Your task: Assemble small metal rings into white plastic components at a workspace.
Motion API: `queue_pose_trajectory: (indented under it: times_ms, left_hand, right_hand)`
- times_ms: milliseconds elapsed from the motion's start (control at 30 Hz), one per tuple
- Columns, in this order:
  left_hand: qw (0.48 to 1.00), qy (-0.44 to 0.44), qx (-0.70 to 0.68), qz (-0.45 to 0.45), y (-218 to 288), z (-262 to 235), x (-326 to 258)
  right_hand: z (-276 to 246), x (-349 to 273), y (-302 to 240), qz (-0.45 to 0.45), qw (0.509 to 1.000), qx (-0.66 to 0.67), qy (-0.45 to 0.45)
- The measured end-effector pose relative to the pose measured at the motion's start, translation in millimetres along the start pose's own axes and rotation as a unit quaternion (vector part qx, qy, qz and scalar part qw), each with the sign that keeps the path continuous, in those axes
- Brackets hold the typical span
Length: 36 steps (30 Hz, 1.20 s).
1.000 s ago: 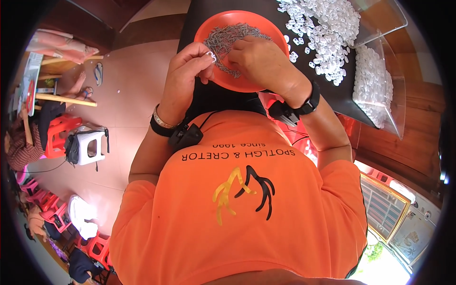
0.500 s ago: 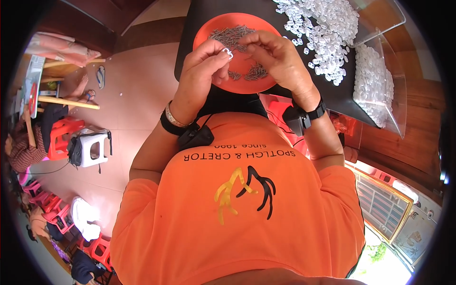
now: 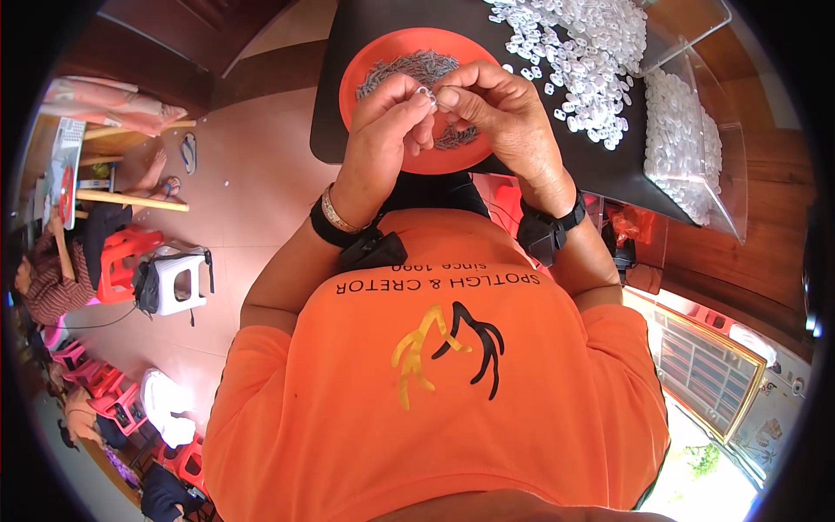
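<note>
1. Head view, looking down: the left hand (image 3: 383, 130) and the right hand (image 3: 500, 117) meet above an orange plate (image 3: 383, 61) on a black table (image 3: 348, 122).

2. The left hand's fingers are pinched nearly shut on a small white ring piece (image 3: 424, 90). The piece sits right at the fingertips, over the middle of the plate.

3. The right hand's thumb and first finger are pressed close together, touching the same little piece from the other side. It may hold something thin too, but that part is too small to tell.

4. The plate is full of little grey metal bits (image 3: 409, 65). They lie in a loose heap under the hands.

5. A big pile of small white plastic pieces (image 3: 583, 52) lies on the table, just right of the plate. A clear plastic box (image 3: 696, 148) further right holds many more of them.

6. What could go wrong, I think: the white piece is tiny and held only by fingertips. If the pinch slips, it could drop into the grey bits and be hard to find.

7. The plate's near edge sits close to the table edge. A bump from a wrist could tip it and spill the grey bits on the floor.

8. The white pile is loose too. A sweeping sleeve or hand could push pieces off the table.
</note>
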<state>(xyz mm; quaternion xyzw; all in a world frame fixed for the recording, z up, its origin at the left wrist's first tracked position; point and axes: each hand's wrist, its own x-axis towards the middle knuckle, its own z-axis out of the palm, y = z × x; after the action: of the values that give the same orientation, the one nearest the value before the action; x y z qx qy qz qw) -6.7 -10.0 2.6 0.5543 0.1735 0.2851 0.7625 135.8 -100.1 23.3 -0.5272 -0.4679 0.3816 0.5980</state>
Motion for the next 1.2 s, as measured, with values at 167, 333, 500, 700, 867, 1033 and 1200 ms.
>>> queue_pose_trajectory:
  times_ms: [167, 333, 500, 700, 867, 1033, 1200]
  left_hand:
    - [0.999, -0.034, 0.038, -0.010, 2.5, -1.5, 0.1]
    - [0.998, -0.037, 0.046, 0.009, -2.0, 0.8, -1.3]
    - [0.996, -0.045, 0.065, 0.036, -3.1, 1.2, -2.4]
    - [0.996, -0.042, 0.065, 0.037, -4.3, 0.1, -2.7]
    - [0.996, -0.045, 0.068, 0.030, -4.6, 0.7, -3.7]
    - [0.994, -0.039, 0.100, 0.024, -1.6, 4.2, -4.8]
    - [0.994, -0.042, 0.102, 0.022, -6.7, 2.0, -5.7]
  right_hand:
    - [-2.0, -0.5, -1.5, 0.010, 1.000, -0.003, 0.012]
    - [-4.9, 2.6, -1.4, 0.041, 0.998, -0.010, 0.048]
    - [-0.3, 1.1, -1.2, 0.015, 1.000, -0.002, -0.007]
    - [-1.6, 0.8, 0.9, 0.014, 1.000, -0.010, -0.004]
    - [-0.7, -0.8, 1.5, 0.009, 1.000, -0.024, -0.003]
    - [1.7, -2.3, 7.6, -0.005, 0.998, -0.062, 0.013]
    - [3.6, -3.6, 8.1, -0.024, 0.993, -0.112, 0.028]
